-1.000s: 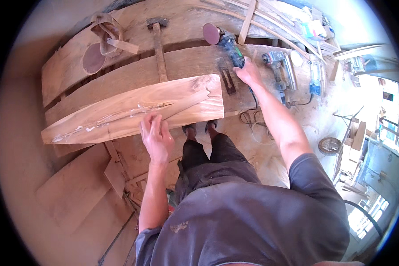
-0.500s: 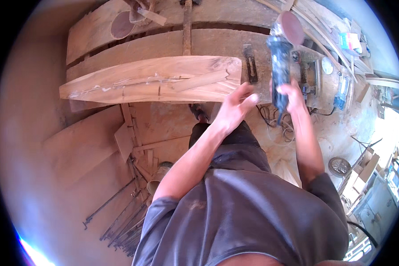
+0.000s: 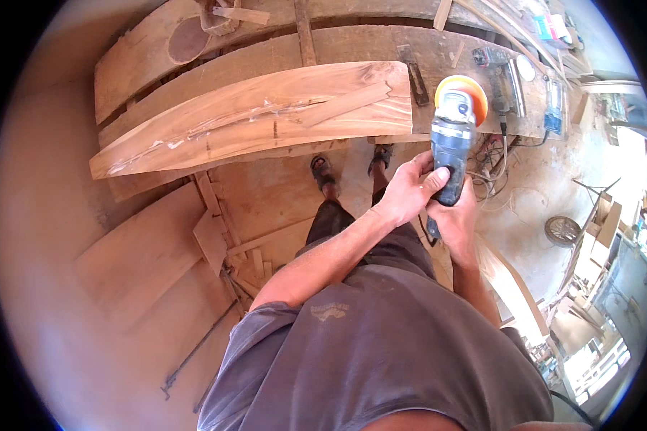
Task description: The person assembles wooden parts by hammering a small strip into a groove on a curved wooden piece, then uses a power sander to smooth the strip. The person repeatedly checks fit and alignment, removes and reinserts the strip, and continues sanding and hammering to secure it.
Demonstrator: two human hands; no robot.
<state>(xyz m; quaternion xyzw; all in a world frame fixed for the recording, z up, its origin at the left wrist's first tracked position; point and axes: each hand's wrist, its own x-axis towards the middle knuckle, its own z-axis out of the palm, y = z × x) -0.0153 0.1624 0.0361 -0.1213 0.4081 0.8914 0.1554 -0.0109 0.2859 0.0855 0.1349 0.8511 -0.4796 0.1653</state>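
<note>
Both hands are closed round an angle grinder [image 3: 453, 147] with an orange-yellow disc [image 3: 479, 97] on its head. My left hand [image 3: 413, 185] grips the side of the body, thumb lying across it. Lower down, my right hand [image 3: 456, 217] wraps the rear handle. The tool is held off the near edge of the workbench, head pointing away from me. To its left, a long tapered wooden board [image 3: 237, 118] with whitish streaks along a crack lies on the bench. A thin wooden strip [image 3: 349, 104] rests on the board.
Beside the board sits a dark flat metal tool [image 3: 417, 82]. Power tools [image 3: 492, 59] and a blue-and-clear tool [image 3: 552, 115] lie at the bench's right, cords hanging down. A round sanding disc [image 3: 187, 41] is at the back left. A spoked wheel [image 3: 562, 231] stands on the floor at right.
The grinder has come down and nearer to me, its disc now facing away. My left hand has left the board's corner area and taken hold of the grinder beside my right hand.
</note>
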